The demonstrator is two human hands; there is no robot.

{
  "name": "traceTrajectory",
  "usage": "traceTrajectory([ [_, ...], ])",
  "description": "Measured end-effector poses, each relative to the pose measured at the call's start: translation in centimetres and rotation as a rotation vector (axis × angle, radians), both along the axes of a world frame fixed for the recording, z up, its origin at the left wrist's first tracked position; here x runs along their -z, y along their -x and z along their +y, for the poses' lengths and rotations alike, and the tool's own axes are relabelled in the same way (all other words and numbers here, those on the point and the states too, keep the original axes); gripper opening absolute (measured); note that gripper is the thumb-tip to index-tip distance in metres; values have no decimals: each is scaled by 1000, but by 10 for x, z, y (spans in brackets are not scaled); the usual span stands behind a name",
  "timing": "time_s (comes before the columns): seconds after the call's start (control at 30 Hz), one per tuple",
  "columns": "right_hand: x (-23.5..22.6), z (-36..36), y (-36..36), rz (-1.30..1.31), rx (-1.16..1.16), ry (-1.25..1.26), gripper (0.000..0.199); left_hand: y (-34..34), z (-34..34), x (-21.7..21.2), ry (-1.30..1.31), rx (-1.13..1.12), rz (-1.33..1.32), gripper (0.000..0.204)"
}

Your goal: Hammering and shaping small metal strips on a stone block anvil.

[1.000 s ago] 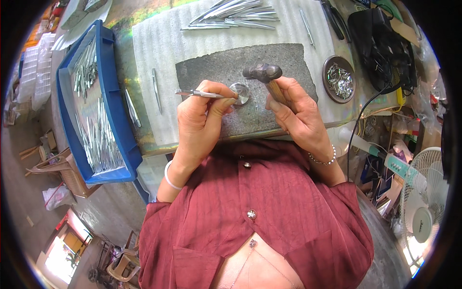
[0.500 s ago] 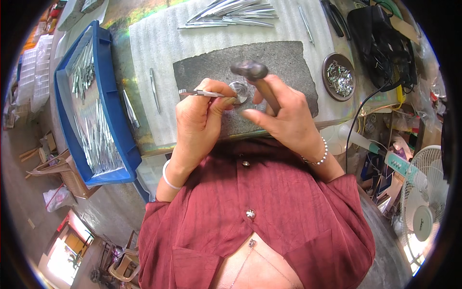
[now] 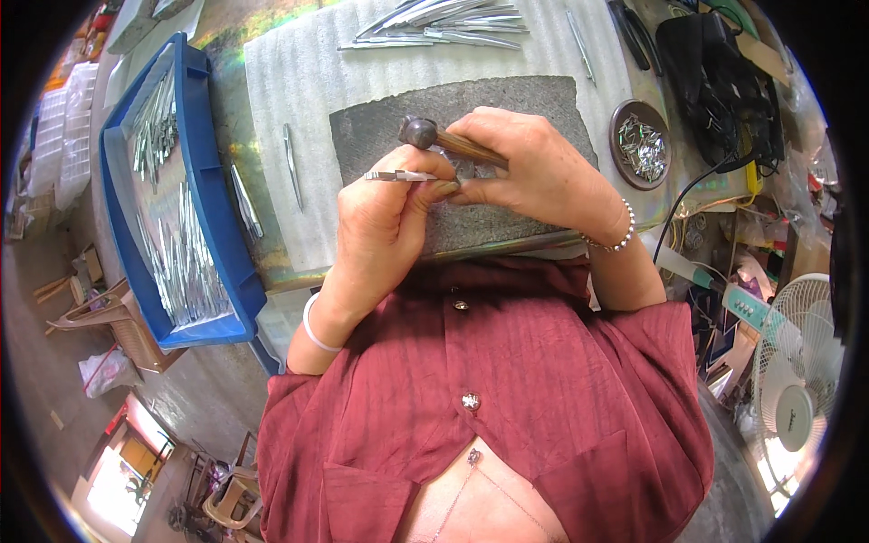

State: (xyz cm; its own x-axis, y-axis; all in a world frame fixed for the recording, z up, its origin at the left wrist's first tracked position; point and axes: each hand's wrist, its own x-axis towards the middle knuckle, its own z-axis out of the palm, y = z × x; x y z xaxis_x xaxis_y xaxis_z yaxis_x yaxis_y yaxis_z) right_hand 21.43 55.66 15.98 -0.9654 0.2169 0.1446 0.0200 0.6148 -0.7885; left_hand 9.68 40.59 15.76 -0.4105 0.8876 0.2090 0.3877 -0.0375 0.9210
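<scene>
My left hand [image 3: 380,217] pinches a slim silver metal strip [image 3: 389,176], its flat end sticking out to the left. My right hand [image 3: 543,172] keeps a hammer [image 3: 419,133] by its wooden handle, the dark head lying above my left fingers. The thumb and fingertips of my right hand meet my left fingertips at the strip's right end; whatever small part is between them is hidden. Beneath the fingers, a shiny round metal block [image 3: 466,169] shows only in part. It rests on a dark rough mat [image 3: 371,127].
A blue tray [image 3: 201,154] of silver strips stands at the left. More strips [image 3: 453,23] lie piled on white foam at the far side, with single ones at either side. A round dish [image 3: 618,163] of small metal parts, a black bag [image 3: 715,81] and a fan [image 3: 792,362] are at right.
My right hand has moved inward, bringing its fingertips to my left fingertips. The hammer has swung from upright to lying left-pointing, its head now lower left. My left hand barely shifted.
</scene>
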Motion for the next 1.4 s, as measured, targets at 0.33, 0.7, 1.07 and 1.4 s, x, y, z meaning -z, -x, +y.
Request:
traceTrajectory([
  [0.33, -13, 1, -40, -83, 396, 660, 24, 5, 3, -2, 51, 40, -133, 9],
  [0.7, -50, -24, -36, 5, 234, 712, 26, -3, 2, -11, 32, 112, 591, 22],
  [1.07, -74, -31, -7, 310, -21, -59, 21, 1, -1, -15, 72, 129, 502, 16],
  [1.4, -97, -38, -26, 115, 43, 220, 32, 8, -3, -4, -58, 116, 492, 17],
])
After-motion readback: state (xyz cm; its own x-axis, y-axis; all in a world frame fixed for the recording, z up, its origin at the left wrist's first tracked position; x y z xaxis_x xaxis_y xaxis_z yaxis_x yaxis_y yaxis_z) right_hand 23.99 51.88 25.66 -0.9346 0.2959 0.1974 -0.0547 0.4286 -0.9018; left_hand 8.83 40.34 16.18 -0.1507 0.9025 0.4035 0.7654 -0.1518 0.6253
